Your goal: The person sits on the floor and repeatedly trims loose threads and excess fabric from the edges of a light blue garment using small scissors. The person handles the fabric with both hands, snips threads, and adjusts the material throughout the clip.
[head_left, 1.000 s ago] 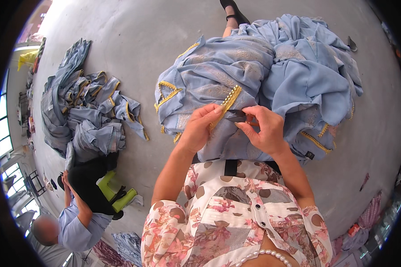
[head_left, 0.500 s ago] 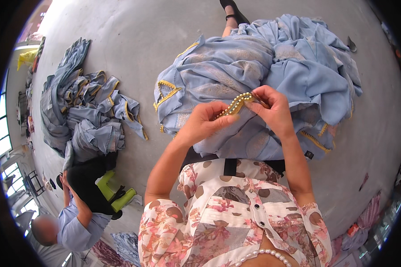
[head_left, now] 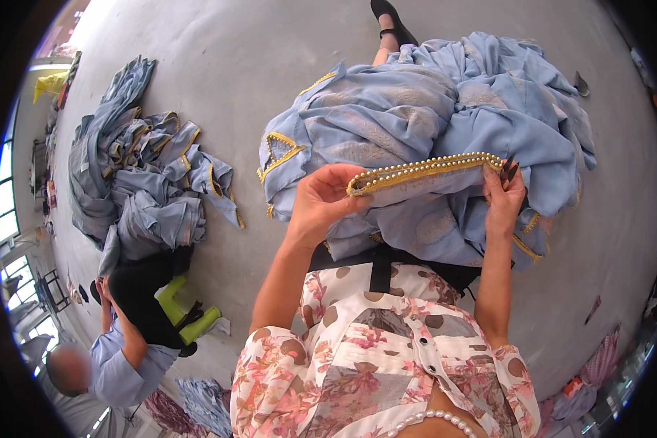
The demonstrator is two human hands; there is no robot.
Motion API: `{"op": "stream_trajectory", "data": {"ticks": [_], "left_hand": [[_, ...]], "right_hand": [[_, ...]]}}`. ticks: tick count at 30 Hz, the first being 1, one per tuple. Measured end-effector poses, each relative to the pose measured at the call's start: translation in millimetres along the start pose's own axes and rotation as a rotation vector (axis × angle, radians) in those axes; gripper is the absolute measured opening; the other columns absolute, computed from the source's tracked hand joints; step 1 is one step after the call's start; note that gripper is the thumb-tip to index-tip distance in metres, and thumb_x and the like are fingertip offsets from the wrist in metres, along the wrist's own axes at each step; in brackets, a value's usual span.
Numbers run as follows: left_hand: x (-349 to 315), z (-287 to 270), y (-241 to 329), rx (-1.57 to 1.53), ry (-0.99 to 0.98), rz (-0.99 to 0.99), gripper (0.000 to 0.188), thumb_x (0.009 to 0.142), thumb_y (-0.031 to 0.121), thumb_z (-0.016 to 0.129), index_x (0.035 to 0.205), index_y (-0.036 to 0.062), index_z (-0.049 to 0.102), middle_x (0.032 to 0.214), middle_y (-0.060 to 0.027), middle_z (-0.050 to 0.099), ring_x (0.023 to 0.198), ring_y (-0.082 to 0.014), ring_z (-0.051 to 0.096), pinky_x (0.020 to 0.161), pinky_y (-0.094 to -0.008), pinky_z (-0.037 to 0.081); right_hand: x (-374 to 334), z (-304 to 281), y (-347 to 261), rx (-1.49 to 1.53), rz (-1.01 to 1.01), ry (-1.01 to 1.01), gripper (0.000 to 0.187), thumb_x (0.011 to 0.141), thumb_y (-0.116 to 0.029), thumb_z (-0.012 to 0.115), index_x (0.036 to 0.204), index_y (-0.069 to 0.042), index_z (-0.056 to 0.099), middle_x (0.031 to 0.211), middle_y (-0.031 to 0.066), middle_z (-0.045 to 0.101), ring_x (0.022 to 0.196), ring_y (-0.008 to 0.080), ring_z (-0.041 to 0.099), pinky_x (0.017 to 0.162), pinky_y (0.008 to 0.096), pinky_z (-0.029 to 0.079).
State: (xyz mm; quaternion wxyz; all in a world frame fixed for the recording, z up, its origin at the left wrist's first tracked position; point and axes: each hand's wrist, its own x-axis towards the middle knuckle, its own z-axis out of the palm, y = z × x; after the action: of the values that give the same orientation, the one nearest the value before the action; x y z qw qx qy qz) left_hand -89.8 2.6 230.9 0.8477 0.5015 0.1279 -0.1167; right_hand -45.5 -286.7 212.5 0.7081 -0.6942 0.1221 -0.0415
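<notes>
A band of yellow trim edged with pearl-like beads (head_left: pixel 423 169) is stretched between my hands, along the edge of a light blue garment. My left hand (head_left: pixel 327 197) pinches its left end, where the trim folds round. At the other end my right hand (head_left: pixel 502 201) grips the trim between thumb and fingers. Dark pointed blades, like thread snips (head_left: pixel 511 166), stick up from that same hand. Beneath and beyond lies a big heap of light blue patterned cloth (head_left: pixel 387 109) on my lap, with more yellow trim on its edges.
On the left, a seated person (head_left: pixel 135 365) in a light blue shirt is beside a green stool (head_left: pixel 190 314) and another heap of blue garments (head_left: pixel 135 175). My foot in a black shoe (head_left: pixel 394 25) rests on the grey floor (head_left: pixel 219 44). Pinkish cloth (head_left: pixel 598 361) lies at lower right.
My hands have moved apart, the right one to the right, pulling the bunched beaded trim out into a nearly straight length. The dark blades now show clearly.
</notes>
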Motion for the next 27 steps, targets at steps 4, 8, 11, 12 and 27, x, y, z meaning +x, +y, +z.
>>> {"op": "stream_trajectory", "data": {"ticks": [4,8,11,12,27], "left_hand": [[7.7,16.7,1.8,-0.089,0.032,0.054,0.050,0.071,-0.008,0.073,0.117,0.0017,0.057,0.095,-0.0051,0.066,0.085,-0.0111,0.063,0.080,-0.0237,0.051],[14.7,29.4,0.0,0.015,0.028,0.080,0.053,0.072,-0.007,0.073,0.121,0.0025,0.055,0.095,-0.0064,0.066,0.086,-0.0112,0.063,0.079,-0.0238,0.051],[20.7,42.2,0.4,0.078,0.003,0.112,0.055,0.073,-0.007,0.073,0.124,0.0016,0.053,0.094,-0.0073,0.066,0.085,-0.0114,0.064,0.077,-0.0232,0.052],[22.0,45.7,-0.3,0.088,-0.011,0.133,0.056,0.073,-0.007,0.073,0.125,0.0012,0.052,0.094,-0.0076,0.066,0.085,-0.0114,0.064,0.076,-0.0229,0.052],[28.8,56.7,-13.3,0.006,-0.188,-0.067,0.030,0.079,-0.001,0.069,0.109,-0.0004,0.063,0.093,-0.0021,0.066,0.081,-0.0063,0.060,0.072,-0.0199,0.049]], "right_hand": [[4.5,-1.9,-6.2,-0.471,-0.164,0.058,0.021,0.081,-0.003,0.070,0.098,-0.005,0.059,0.070,-0.0061,0.052,0.055,0.0002,0.037,0.047,0.0166,0.028],[-12.1,32.5,-49.4,-0.358,-0.313,-0.050,0.030,0.076,-0.001,0.074,0.102,-0.006,0.060,0.075,-0.0059,0.057,0.055,-0.0004,0.034,0.047,0.0157,0.027],[-23.3,60.2,-59.6,-0.292,-0.215,-0.397,0.029,0.074,-0.004,0.076,0.100,-0.004,0.061,0.075,-0.0021,0.060,0.056,0.0022,0.044,0.049,0.0180,0.036],[-23.1,71.0,-55.5,-0.239,-0.234,-0.414,0.029,0.074,-0.005,0.076,0.099,-0.004,0.062,0.074,-0.0006,0.060,0.057,0.0040,0.048,0.050,0.0192,0.039],[-11.5,58.4,-42.7,-0.284,-0.306,-0.516,0.009,0.076,0.004,0.066,0.082,-0.003,0.062,0.067,-0.0022,0.055,0.055,0.0032,0.041,0.049,0.0192,0.032]]}}
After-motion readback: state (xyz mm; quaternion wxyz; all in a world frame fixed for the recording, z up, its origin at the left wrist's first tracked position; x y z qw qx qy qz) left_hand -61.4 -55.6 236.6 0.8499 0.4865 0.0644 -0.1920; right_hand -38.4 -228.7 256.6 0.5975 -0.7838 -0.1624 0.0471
